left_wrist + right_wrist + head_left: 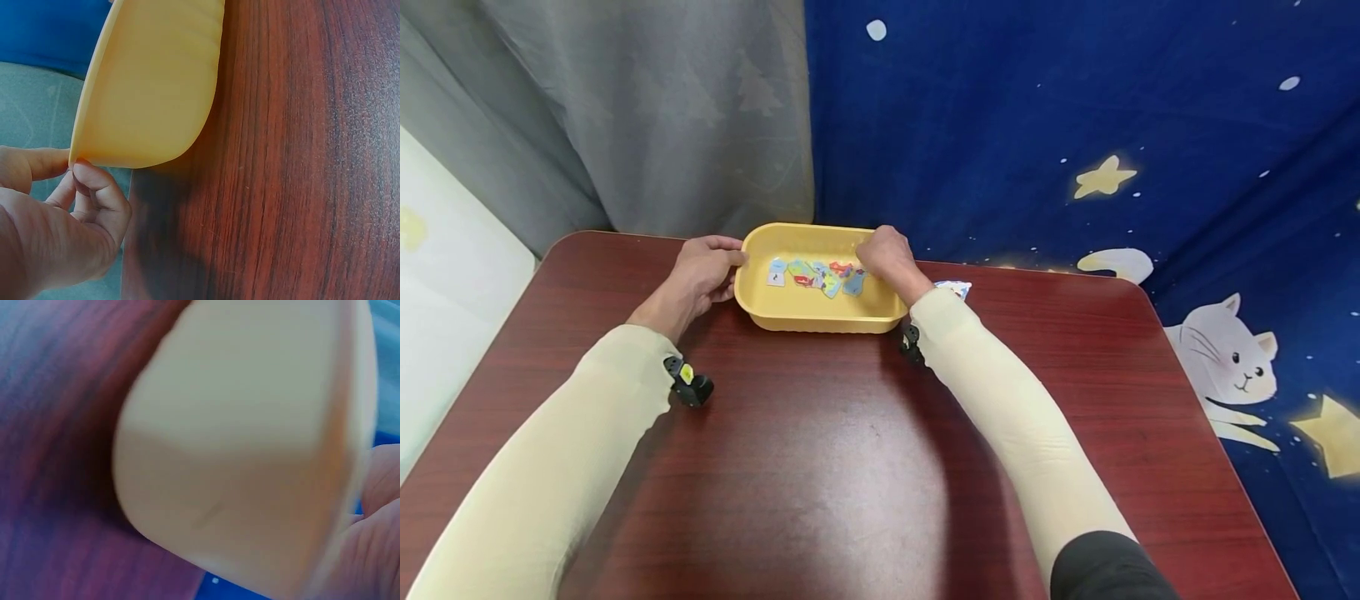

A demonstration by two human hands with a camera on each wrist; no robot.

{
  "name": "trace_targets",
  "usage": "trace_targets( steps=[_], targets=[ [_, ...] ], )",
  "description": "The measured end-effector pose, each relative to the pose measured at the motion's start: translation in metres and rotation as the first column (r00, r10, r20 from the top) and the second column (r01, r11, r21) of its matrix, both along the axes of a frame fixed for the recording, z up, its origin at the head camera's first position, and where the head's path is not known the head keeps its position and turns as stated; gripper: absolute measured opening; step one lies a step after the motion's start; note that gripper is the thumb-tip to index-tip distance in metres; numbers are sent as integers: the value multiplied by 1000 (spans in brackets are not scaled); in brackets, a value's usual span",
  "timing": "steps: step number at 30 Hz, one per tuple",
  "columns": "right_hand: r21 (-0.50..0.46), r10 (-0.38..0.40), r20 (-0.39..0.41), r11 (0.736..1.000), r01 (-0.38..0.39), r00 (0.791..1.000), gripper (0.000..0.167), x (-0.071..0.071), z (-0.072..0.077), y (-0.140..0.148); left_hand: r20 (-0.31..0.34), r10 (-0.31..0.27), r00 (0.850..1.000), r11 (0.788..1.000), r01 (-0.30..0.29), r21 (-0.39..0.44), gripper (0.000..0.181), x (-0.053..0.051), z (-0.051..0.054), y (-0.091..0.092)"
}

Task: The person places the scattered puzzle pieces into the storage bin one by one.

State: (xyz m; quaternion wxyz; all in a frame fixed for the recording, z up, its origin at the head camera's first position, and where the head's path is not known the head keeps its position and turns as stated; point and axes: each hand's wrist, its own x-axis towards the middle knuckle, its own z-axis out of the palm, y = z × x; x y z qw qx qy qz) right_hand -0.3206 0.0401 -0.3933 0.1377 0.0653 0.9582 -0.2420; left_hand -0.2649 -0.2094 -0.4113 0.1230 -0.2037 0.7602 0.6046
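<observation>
A yellow plastic basin stands at the far side of the dark red table. My left hand pinches the rim at its left end, thumb and fingers meeting on the edge in the left wrist view. My right hand reaches over the right end, with its fingers inside the basin. Those fingertips are turned down and partly hidden, so a hold on anything does not show. Several flat, colourful printed pieces lie on the basin floor. In the right wrist view the basin's outer wall hides most of that hand.
A small printed white-and-blue item lies right of the basin, partly behind my right forearm. The wooden table stretches toward me. Grey and blue curtains hang right behind its far edge.
</observation>
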Motion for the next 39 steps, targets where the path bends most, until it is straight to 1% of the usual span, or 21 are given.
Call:
trace_targets(
  steps=[5,7,9,12,15,19,22,26,27,31,35,39],
  targets=[
    [-69,-46,19,997,47,999,19,-4,14,6,-23,-8,1000,1000,8,15,35,0,0,0],
    [-110,-73,34,991,76,997,17,-7,18,11,-28,-12,1000,1000,13,19,35,0,0,0],
    [-164,-105,50,980,111,993,17,-9,22,16,-26,-11,1000,1000,12,20,35,0,0,0],
    [-250,-150,74,954,164,986,17,-13,25,24,-23,-9,1000,1000,10,15,36,0,0,0],
    [-322,-183,81,926,199,980,16,-14,28,33,-22,-8,1000,1000,8,11,36,-1,1,0],
    [-396,-189,83,895,206,979,17,-15,32,48,-20,-7,1000,1000,8,10,36,-2,1,0],
    [-461,-190,106,860,218,976,19,-16,34,59,-16,-7,1000,1000,7,4,36,-3,1,0],
    [-516,-203,132,821,242,970,20,-16,36,74,-7,-6,1000,1000,6,-6,37,-3,2,-1],
    [-521,-208,136,817,248,969,19,-16,36,78,-4,-6,1000,1000,6,-8,38,-3,2,-1],
    [-527,-231,156,803,279,960,21,-16,35,92,2,-6,1000,1000,6,-7,39,-3,2,-2],
    [-505,-256,170,806,307,952,25,-14,30,107,1,-6,1000,1000,6,-3,39,-2,1,-3],
    [-480,-267,174,818,318,948,29,-11,24,122,2,-4,1000,1000,4,-4,39,-1,0,-3]
  ],
)
